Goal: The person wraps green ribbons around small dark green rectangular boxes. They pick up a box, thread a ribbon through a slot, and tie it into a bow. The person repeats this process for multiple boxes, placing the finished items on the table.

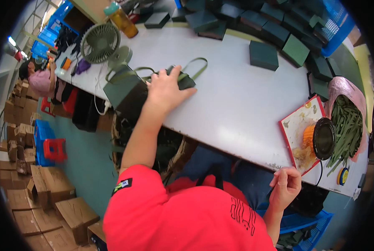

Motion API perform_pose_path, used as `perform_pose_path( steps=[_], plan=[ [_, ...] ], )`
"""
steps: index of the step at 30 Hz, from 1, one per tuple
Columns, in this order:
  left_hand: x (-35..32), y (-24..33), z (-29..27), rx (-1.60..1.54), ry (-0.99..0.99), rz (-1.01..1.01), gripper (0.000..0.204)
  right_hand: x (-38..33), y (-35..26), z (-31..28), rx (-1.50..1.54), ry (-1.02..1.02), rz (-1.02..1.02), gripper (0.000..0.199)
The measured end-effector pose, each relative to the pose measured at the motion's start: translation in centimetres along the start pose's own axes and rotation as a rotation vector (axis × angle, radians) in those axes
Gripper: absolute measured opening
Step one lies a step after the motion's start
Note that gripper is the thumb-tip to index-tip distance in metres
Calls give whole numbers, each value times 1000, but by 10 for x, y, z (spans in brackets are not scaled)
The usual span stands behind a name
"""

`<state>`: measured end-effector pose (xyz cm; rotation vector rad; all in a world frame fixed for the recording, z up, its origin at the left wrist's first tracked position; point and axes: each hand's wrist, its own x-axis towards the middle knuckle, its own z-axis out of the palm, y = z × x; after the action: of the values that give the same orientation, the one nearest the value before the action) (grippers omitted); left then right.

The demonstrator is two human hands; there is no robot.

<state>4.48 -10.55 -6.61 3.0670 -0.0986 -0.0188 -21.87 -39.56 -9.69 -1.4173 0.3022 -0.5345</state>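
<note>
My left hand reaches across the near left of the white table, fingers and thumb spread over dark green boxes with green ribbon loops. It touches the box under the fingers, and the palm hides part of that box. My right hand hovers by the table's front edge with its fingers curled in together; whether anything small sits between them cannot be seen. Close to it, a red-edged board carries a glue-stained surface, an orange roll and a round black disc.
Dark green boxes are piled along the table's far side. A pink bag holds green ribbon strips at right. At far left stand a fan and a bottle. Cartons fill the left floor; another person sits beyond.
</note>
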Motion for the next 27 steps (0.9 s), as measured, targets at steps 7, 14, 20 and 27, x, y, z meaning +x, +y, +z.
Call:
perform_pose_path(
  steps=[7, 14, 20, 27],
  plan=[
    [-59, -72, -19, -11, -132, -203, 88, 2, 7, 6, 21, -54, -47, 12],
    [-106, -187, -5, -133, -193, -384, 91, 3, 9, 25, 68, -226, -17, 14],
    [-130, -142, 9, -260, 56, -262, 30, -14, 1, 54, -27, -414, 158, 7],
    [-177, 38, 29, -1609, -310, 740, 19, -25, 6, 59, 77, -463, 459, 9]
  ],
)
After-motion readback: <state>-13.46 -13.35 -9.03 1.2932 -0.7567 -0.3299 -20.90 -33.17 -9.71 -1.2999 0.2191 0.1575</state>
